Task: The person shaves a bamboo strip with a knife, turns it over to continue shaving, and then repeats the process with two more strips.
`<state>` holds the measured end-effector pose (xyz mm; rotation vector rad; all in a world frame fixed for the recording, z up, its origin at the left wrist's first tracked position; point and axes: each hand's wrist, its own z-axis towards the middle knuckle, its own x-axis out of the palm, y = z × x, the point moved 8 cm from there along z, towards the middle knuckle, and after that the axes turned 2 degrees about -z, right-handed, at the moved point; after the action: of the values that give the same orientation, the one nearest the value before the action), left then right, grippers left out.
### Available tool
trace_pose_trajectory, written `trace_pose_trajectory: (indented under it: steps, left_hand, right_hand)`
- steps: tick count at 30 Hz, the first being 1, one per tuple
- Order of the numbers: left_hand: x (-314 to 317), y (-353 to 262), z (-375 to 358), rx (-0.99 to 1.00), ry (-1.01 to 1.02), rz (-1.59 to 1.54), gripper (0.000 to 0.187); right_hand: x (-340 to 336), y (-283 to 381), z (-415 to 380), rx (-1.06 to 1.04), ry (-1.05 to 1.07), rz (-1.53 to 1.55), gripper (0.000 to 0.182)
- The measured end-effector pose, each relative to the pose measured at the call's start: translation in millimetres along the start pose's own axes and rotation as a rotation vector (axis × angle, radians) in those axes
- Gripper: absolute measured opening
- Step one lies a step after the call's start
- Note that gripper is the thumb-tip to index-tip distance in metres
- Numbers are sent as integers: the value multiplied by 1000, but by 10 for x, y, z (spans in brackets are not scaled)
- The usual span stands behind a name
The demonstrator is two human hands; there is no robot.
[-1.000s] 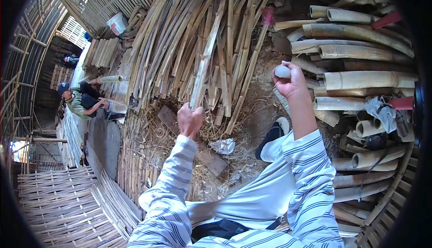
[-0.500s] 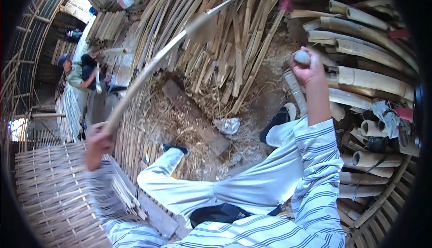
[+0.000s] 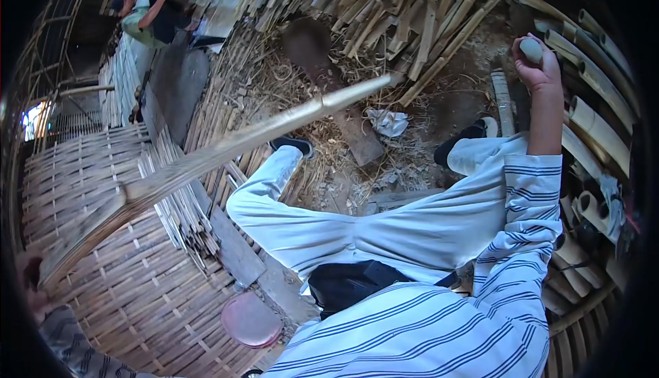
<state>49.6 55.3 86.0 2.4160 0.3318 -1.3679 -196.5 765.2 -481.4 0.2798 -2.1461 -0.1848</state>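
At the far left edge, my left hand is wrapped round the near end of a long bamboo strip. The strip slants up and to the right across the view, its thin far end over the shavings on the ground. My right hand, raised at the upper right, is closed on a thing with a smooth, rounded grey end. I cannot tell what it is, as the rest is hidden by the fingers. The two hands are far apart, and the right one is clear of the strip.
A heap of split bamboo lies ahead, beside a wooden block among shavings. Cut bamboo poles are stacked at right. A woven bamboo panel and a pink round lid-like thing are at left. Another person sits at upper left.
My left hand has moved down and left, bringing the bamboo strip back with it, lower and flatter in view. My right hand shows farther right and higher. The view has shifted too.
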Motion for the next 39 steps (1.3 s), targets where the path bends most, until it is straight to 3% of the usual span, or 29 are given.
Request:
trace_pose_trajectory:
  steps: [3, 6, 8, 10, 15, 18, 20, 22, 25, 27, 30, 37, 39]
  left_hand:
    - [-55, -30, -178, 35, -13, 54, 60]
    - [-152, -62, -327, 75, -39, 91, 66]
    - [-234, -11, -413, 55, -93, -74, 70]
    - [-337, 33, -489, -13, -98, -91, 64]
    - [-440, -687, -625, -309, -77, 193, 48]
    - [-233, -1052, -538, 443, -218, -81, 44]
    - [-342, -1087, -469, 516, -317, 36, 41]
    - [-677, -998, -83, 151, -400, 440, 37]
    - [-623, -1206, 19, 113, -305, 270, 38]
    - [-636, -1382, -17, 256, -320, 12, 40]
    - [-689, -1558, -87, 457, -442, -119, 33]
    - [-701, -1384, -61, 749, -891, -983, 21]
    - [-652, -1303, 11, 836, -1003, -1199, 24]
  right_hand:
    - [-89, -56, 149, -20, -77, 9, 8]
    - [-5, -250, 31, 64, 4, 34, 8]
    - [-25, -308, 0, 104, 16, 51, 9]
    - [-74, -331, -22, 112, -2, 51, 9]
    - [-180, -263, 47, 57, -67, -17, 9]
    - [-225, -204, 162, 33, -57, -27, 10]
    - [-246, -161, 230, -8, -61, -61, 10]
    - [-220, -166, 255, -25, -70, -94, 9]
    - [-170, -242, 224, 18, -72, -107, 9]
    - [-109, -356, 159, 65, -50, -117, 9]
    - [-57, -618, 196, 201, 147, -96, 9]
    - [374, -866, -593, -483, 23, -1283, 24]
    - [455, -950, -650, -560, 108, -1378, 27]
